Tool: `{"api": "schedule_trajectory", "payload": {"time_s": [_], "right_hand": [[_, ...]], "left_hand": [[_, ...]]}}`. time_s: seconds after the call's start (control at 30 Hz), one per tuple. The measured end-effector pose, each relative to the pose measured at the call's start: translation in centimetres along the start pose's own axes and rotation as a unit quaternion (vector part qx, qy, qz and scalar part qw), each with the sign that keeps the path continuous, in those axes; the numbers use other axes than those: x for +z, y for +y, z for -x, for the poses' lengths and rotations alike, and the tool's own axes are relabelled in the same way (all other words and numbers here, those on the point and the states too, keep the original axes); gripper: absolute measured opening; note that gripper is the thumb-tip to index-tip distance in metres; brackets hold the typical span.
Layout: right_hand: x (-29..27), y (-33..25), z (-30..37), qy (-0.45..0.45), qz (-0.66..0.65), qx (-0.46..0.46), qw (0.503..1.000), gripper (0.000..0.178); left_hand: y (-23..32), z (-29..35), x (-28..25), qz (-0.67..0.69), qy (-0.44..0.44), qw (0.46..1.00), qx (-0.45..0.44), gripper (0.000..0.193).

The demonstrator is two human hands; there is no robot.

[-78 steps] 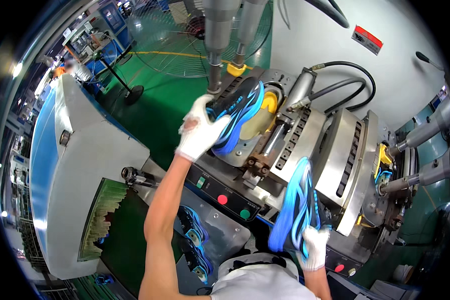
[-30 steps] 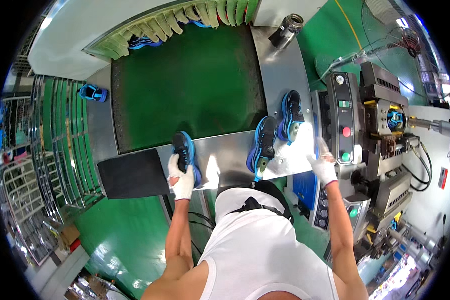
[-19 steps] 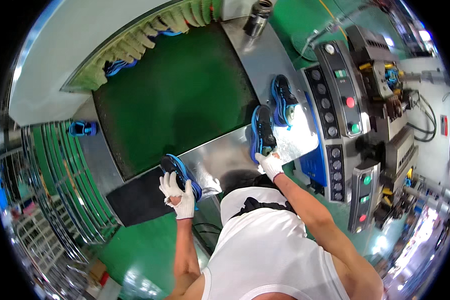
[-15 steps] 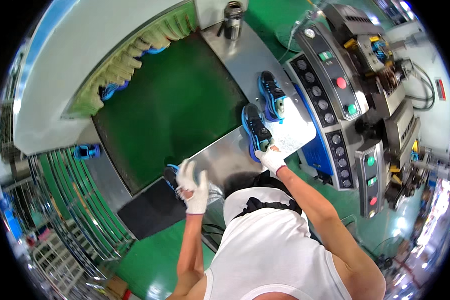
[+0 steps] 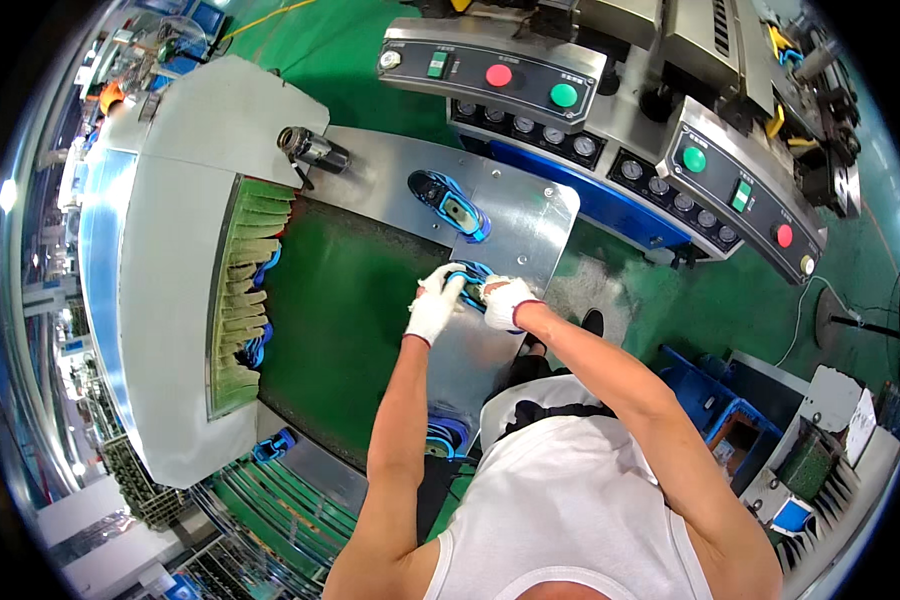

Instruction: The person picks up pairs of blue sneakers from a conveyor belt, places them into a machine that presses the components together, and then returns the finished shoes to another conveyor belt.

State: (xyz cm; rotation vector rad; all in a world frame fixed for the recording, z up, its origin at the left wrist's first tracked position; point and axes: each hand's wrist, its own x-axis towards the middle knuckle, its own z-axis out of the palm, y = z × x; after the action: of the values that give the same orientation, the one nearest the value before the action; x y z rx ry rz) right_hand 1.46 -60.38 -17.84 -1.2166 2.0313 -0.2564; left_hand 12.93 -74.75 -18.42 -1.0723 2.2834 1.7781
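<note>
Both my hands wear white knitted gloves and are together at a black and blue sports shoe (image 5: pixel 474 272) over the metal worktop's near part. My left hand (image 5: pixel 434 302) holds its left side, fingers curled over the upper. My right hand (image 5: pixel 508 303) grips its right end; the two gloves hide much of the shoe. Just beyond stands a second black and blue shoe (image 5: pixel 448 204) with a pale green filling in its opening. A third blue shoe (image 5: pixel 447 436) is partly hidden beside my left forearm.
Left of my hands is a green conveyor belt (image 5: pixel 340 300), leading under a machine hood's fringed curtain (image 5: pixel 238 300), where blue shoe parts show. A metal canister (image 5: pixel 312 150) lies on the worktop (image 5: pixel 395 150). Control panels (image 5: pixel 495 75) with buttons stand beyond. Another shoe (image 5: pixel 274 444) sits far left.
My left hand has left the shoe at the belt's near edge and joined my right hand at the shoe on the worktop. The view has turned, swinging the control panels toward the top.
</note>
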Motion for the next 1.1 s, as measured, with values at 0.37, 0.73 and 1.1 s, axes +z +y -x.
{"api": "schedule_trajectory", "payload": {"time_s": [0.37, 0.73, 1.1], "right_hand": [[-2.7, 1.2, 0.5, -0.024, 0.038, -0.05, 0.998, 0.03], [5.2, 5.7, 2.2, 0.132, -0.114, -0.017, 0.985, 0.086], [7.9, 5.7, 0.1, 0.192, -0.01, 0.082, 0.978, 0.072]], "left_hand": [[1.0, 3.4, -1.2, 0.26, 0.009, 0.962, -0.088, 0.049], [-12.2, 31.6, 3.8, -0.047, 0.571, 0.779, -0.253, 0.075], [-16.9, 26.9, 8.3, 0.045, 0.46, 0.736, -0.494, 0.099]]}}
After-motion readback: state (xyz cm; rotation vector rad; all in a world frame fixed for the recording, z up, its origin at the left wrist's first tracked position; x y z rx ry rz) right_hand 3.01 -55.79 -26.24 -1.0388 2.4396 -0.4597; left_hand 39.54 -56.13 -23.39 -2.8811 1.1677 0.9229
